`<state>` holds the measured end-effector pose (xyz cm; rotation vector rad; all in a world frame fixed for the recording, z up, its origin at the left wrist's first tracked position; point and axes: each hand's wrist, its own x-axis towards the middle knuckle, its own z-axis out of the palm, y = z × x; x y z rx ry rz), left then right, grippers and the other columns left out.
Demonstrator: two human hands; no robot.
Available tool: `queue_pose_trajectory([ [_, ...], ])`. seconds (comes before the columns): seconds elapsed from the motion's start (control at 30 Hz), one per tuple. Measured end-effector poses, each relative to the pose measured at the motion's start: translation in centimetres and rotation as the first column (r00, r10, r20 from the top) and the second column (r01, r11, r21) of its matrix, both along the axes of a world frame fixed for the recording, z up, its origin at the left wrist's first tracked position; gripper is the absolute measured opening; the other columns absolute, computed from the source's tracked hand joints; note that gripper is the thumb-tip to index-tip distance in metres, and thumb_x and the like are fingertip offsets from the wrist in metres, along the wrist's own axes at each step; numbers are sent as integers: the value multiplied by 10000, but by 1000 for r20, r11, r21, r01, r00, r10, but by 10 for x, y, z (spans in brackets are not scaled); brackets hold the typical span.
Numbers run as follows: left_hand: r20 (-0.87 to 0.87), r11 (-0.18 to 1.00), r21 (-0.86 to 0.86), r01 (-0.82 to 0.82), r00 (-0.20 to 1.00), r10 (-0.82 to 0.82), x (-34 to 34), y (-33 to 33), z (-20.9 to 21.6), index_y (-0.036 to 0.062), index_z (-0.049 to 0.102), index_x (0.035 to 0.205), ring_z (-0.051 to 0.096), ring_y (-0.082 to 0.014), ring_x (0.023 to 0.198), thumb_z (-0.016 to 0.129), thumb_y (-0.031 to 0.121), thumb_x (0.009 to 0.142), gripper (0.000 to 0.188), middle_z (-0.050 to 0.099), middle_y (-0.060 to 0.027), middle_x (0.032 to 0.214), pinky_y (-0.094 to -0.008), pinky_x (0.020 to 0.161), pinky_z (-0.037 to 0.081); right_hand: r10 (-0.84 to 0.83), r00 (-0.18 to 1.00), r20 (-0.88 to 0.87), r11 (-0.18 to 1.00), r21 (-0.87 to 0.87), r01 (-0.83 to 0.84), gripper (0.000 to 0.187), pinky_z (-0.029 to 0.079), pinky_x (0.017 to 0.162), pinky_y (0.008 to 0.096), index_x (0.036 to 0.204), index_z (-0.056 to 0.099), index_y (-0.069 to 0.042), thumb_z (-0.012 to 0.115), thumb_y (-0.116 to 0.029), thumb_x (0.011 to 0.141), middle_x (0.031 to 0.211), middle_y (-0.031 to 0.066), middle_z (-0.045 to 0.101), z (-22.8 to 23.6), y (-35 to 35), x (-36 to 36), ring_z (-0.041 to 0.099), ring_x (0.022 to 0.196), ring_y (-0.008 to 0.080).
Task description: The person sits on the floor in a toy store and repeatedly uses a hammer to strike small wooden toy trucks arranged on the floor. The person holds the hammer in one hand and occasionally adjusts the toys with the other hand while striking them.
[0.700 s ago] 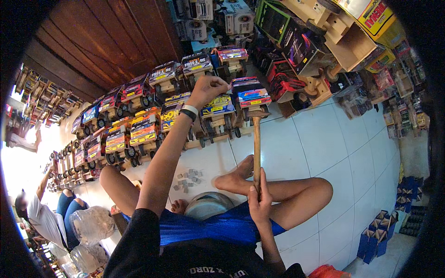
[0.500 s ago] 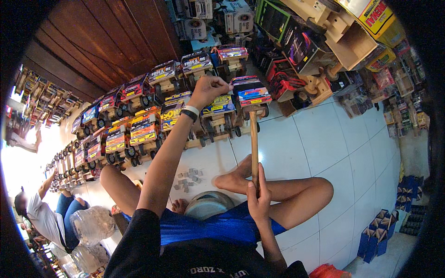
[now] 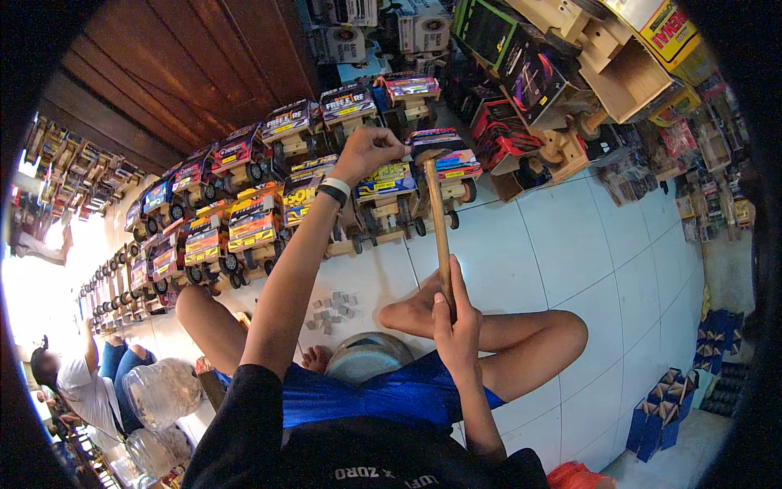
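Observation:
My right hand (image 3: 458, 330) is wrapped around the wooden handle of a hammer (image 3: 440, 224). The hammer's small head lies over the top of a toy truck (image 3: 458, 165) with a purple, orange and blue printed body and black wheels. Stretched far forward, my left hand (image 3: 371, 155) has its thumb and fingers pinched together at that truck's left upper edge. What the pinch holds, if anything, is too small to make out. Just below that hand stands a toy truck with a yellow and blue front (image 3: 384, 181).
Rows of printed toy trucks (image 3: 252, 220) run off to the left. Small grey blocks (image 3: 332, 310) lie on the white tile floor by a round metal container (image 3: 368, 359). Larger wooden toy trucks (image 3: 611, 73) are piled at the right. Another person (image 3: 85, 379) sits at the far left.
My right hand has moved up and forward, bringing the hammer's head over the truck's top. The left hand keeps its pinch in nearly the same place.

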<state>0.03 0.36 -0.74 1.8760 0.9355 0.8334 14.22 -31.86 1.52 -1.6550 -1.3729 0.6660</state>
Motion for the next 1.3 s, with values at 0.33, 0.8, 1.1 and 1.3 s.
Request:
queue_pose_trajectory([
  [0.33, 4, 998, 52, 25, 1000, -25, -1, 0, -2, 18, 783, 857, 651, -91, 749, 835, 191, 886, 183, 742, -52, 793, -293, 749, 541, -7, 999, -46, 992, -126, 1, 628, 556, 694, 354, 1643, 329, -101, 516, -94, 1044, 1072, 235, 717, -2, -1, -1, 607, 674, 143],
  [0.8, -83, 991, 129, -24, 996, 35, -2, 4, -7, 49, 800, 907, 694, -124, 759, 823, 170, 880, 125, 765, -84, 819, -301, 738, 549, 50, 999, 8, 957, -286, -45, 641, 477, 1075, 603, 1644, 284, -217, 502, -100, 1053, 1291, 468, 543, 12, 13, 0, 517, 1254, 579],
  [1.1, -72, 996, 79, 26, 997, -21, -5, 6, -7, 11, 725, 911, 626, -102, 809, 758, 147, 923, 140, 718, -65, 835, -312, 791, 523, 35, 997, 68, 973, -228, -18, 647, 508, 952, 563, 1640, 304, -202, 510, -66, 1042, 1228, 424, 587, 18, 13, -6, 591, 1135, 542],
  [1.3, -115, 998, 59, 26, 993, -19, -4, 2, 1, 19, 755, 909, 652, -107, 786, 778, 152, 912, 135, 738, -73, 817, -311, 775, 530, -48, 980, 192, 996, 85, 32, 658, 564, 731, 495, 1627, 358, -139, 536, 4, 1010, 1135, 319, 704, 11, 10, -10, 724, 960, 470],
])
